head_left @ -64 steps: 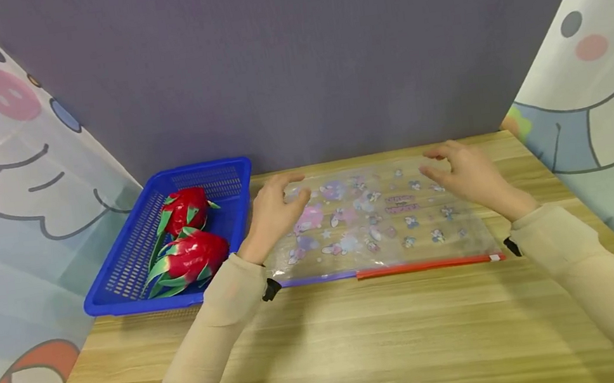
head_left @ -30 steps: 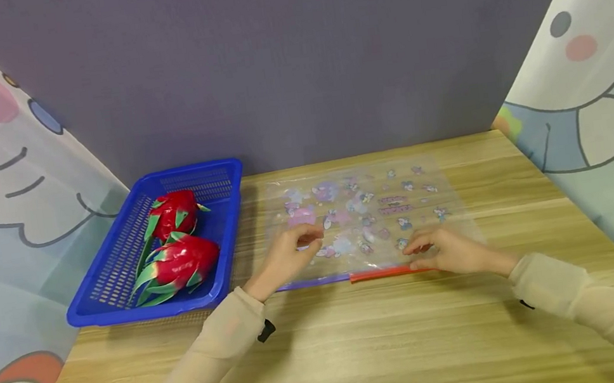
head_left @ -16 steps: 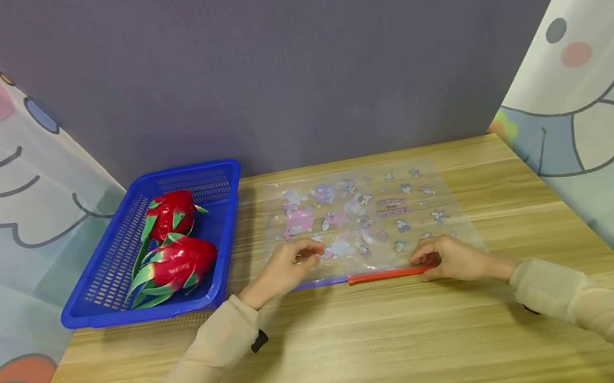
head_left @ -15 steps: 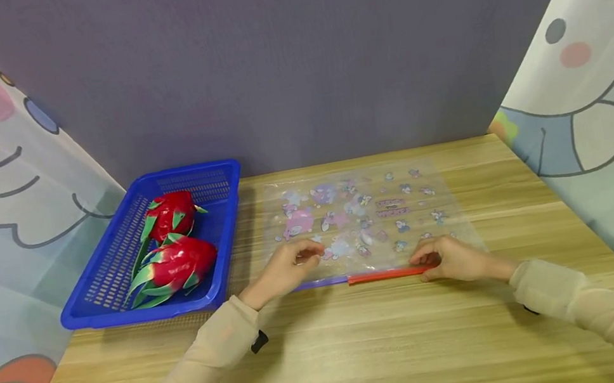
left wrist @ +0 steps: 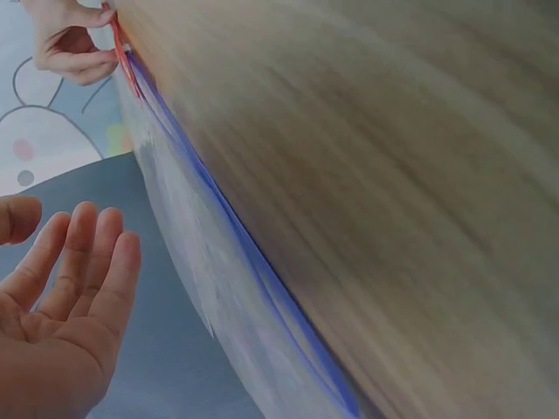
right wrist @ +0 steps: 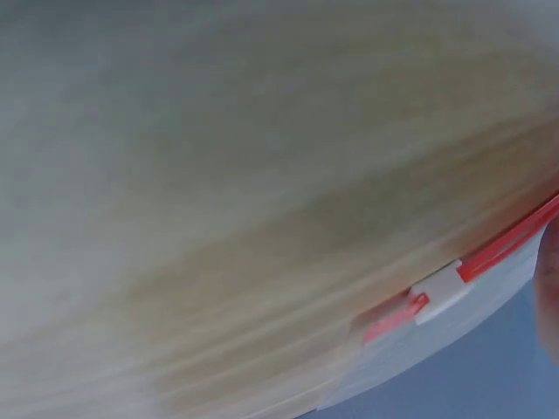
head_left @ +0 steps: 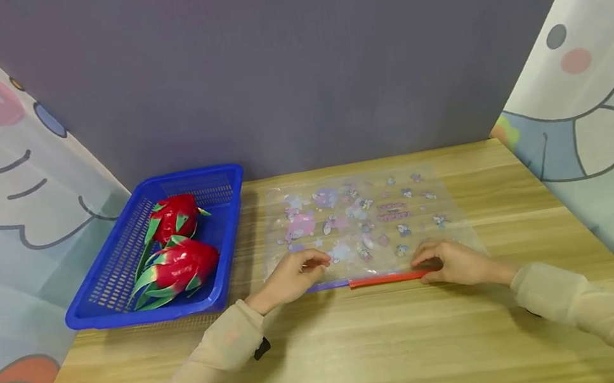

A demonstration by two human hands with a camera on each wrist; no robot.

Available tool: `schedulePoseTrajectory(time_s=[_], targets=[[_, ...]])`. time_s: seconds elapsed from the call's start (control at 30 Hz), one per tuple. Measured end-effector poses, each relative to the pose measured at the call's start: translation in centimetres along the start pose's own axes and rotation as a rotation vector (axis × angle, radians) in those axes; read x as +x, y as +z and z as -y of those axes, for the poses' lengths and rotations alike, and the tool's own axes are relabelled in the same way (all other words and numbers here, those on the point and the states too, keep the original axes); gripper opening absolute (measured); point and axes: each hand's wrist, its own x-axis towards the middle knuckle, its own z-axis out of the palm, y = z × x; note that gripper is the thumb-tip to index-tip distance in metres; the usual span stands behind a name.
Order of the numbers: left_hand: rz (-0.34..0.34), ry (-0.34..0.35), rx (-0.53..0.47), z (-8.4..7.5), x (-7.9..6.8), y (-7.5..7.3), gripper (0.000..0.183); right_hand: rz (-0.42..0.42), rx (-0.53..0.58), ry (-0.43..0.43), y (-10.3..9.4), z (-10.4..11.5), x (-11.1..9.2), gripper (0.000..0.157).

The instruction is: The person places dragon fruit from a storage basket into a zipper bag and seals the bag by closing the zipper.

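Note:
A clear zip bag [head_left: 365,219] with pastel cartoon prints lies flat on the table, its zip edge toward me. Half of that edge is a blue strip [head_left: 330,285], the other half a red strip [head_left: 384,280]. My right hand [head_left: 459,262] pinches the red strip between thumb and fingers, also visible at the upper left of the left wrist view. The right wrist view shows a white slider [right wrist: 441,288] near the red strip's end. My left hand [head_left: 289,278] hovers over the bag's near left corner, fingers relaxed and holding nothing; the left wrist view shows its fingers [left wrist: 74,271] apart from the bag.
Left of the bag stands a blue plastic basket [head_left: 226,252] holding two red dragon fruits [head_left: 186,265] with green leaf tips. A grey panel [head_left: 292,72] rises behind the wooden table [head_left: 384,348]. Printed cartoon curtains [head_left: 603,117] hang at both sides.
Both hands have come down from above the bag toward its near edge. The right hand has taken hold of the red strip. Over the last half second the hands stay almost still.

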Motion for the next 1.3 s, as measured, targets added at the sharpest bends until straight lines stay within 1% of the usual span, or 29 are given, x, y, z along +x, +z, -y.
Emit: schedulePoseTrajectory(time_s=[0.17,0.33,0.47,0.63,0.8,1.0,1.1,1.2,1.3], targets=[[0.023,-0.018,-0.021,0.4,-0.5,0.4,0.026,-0.01,0.023,-0.013,0.3,-0.2,-0.3,0.026],[0.021,0.002,-0.008,0.7,-0.9,0.5,0.025,-0.016,0.044,-0.016,0.4,-0.1,-0.2,0.026],[0.018,0.008,0.014,0.7,-0.8,0.4,0.025,-0.025,0.045,-0.016,0.2,0.1,0.1,0.024],[0.036,0.002,0.004,0.7,-0.4,0.5,0.027,-0.03,0.05,-0.022,-0.5,0.0,0.0,0.016],[0.04,0.019,-0.003,0.8,-0.1,0.6,0.027,-0.043,0.018,-0.049,-0.9,0.0,0.0,0.009],[0.02,0.0,0.003,0.9,0.0,0.3,0.026,-0.062,-0.002,-0.067,-0.8,0.1,0.7,0.008],[0.011,-0.016,-0.004,0.9,-0.1,0.2,0.026,-0.059,-0.01,-0.07,-0.6,0.2,0.9,0.008],[0.023,-0.024,-0.011,1.0,-0.2,0.2,0.026,-0.039,0.001,-0.053,-0.4,0.4,1.1,0.008],[0.034,-0.028,-0.014,1.0,-0.3,0.3,0.026,-0.04,0.004,-0.041,-0.4,0.5,1.1,0.009]])
